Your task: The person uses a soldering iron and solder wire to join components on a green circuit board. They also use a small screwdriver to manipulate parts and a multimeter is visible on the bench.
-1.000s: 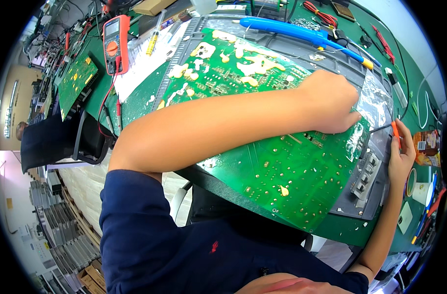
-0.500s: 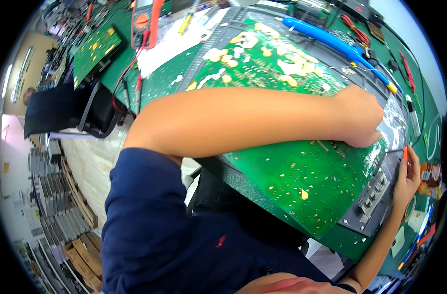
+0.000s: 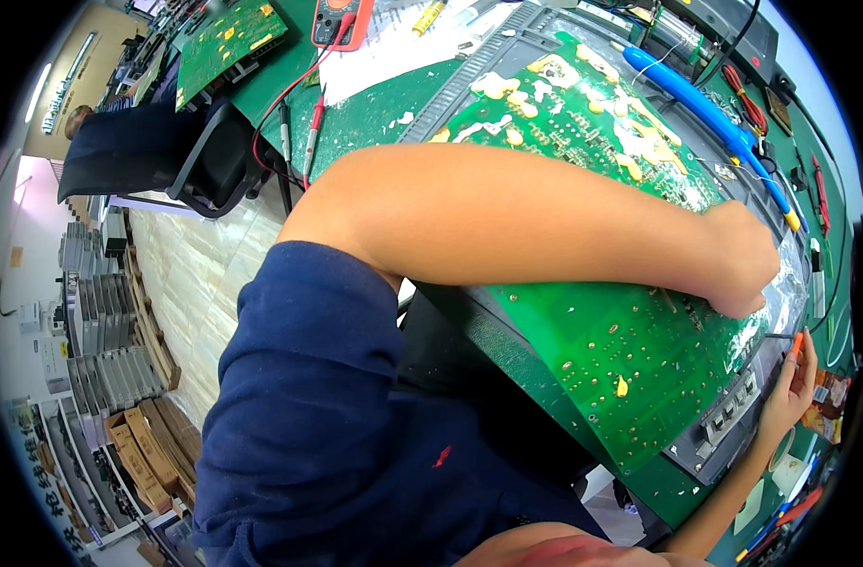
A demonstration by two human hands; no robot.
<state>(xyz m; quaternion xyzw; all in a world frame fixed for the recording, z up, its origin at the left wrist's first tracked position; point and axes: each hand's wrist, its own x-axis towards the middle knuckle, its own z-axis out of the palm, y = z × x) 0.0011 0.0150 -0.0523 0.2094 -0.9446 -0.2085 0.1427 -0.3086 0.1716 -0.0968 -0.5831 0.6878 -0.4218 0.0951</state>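
A large green circuit board (image 3: 616, 350), dotted with solder pads and yellowish-white blobs, lies on a grey mat (image 3: 483, 76). My left forearm crosses it; my left hand (image 3: 739, 260) is closed at the board's right edge, its grip hidden by the back of the hand. Just below, my right hand (image 3: 791, 387) grips an orange-handled tool (image 3: 798, 343) whose thin dark shaft reaches toward the board's edge. A plastic sheet (image 3: 786, 279) lies beside both hands, and a metal strip with several slots (image 3: 729, 409) lies right of the board's lower part.
A red multimeter (image 3: 342, 24) with probes, white paper (image 3: 384, 71) and another circuit board (image 3: 224, 52) occupy the back left. A blue tool (image 3: 677, 94) with a yellow tip lies along the mat's back. A black chair (image 3: 134, 161), with a person's head behind it, stands left of the bench.
The whole view has turned, shifting the bench and both hands within the picture. Relative to the board, my hands stay at its right edge, the right still holding the orange-handled tool.
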